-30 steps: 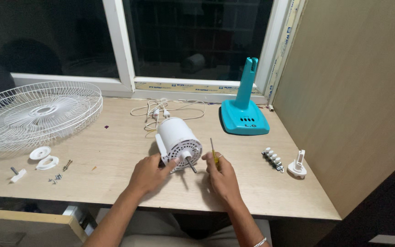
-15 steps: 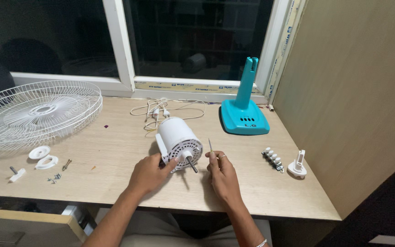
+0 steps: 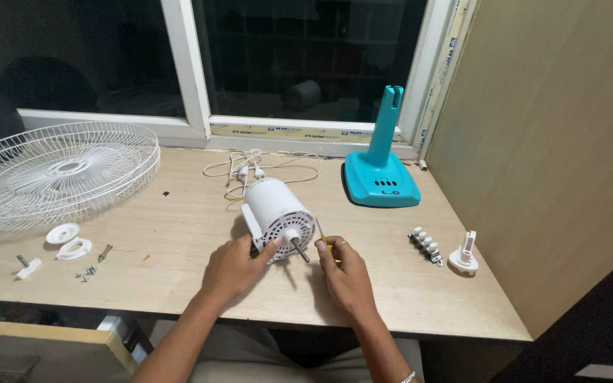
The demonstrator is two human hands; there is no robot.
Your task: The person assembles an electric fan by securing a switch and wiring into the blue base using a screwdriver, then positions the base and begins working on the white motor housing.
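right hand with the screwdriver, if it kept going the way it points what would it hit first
Most likely the white motor housing. The right hand holds a yellow-handled screwdriver whose tip points up and left at the vented face beside the shaft. Depth is unclear, so it may already touch.

A pale wood desk (image 3: pixel 179 234) fills the middle. At twelve o'clock a white-framed window (image 3: pixel 186 78) shows darkness outside, with taped strips along its sill. From one to four o'clock a plain tan board wall (image 3: pixel 555 142) stands against the desk's edge. At seven o'clock a wooden panel (image 3: pixel 37 347) sits below the desk. Indoor light is warm and even.
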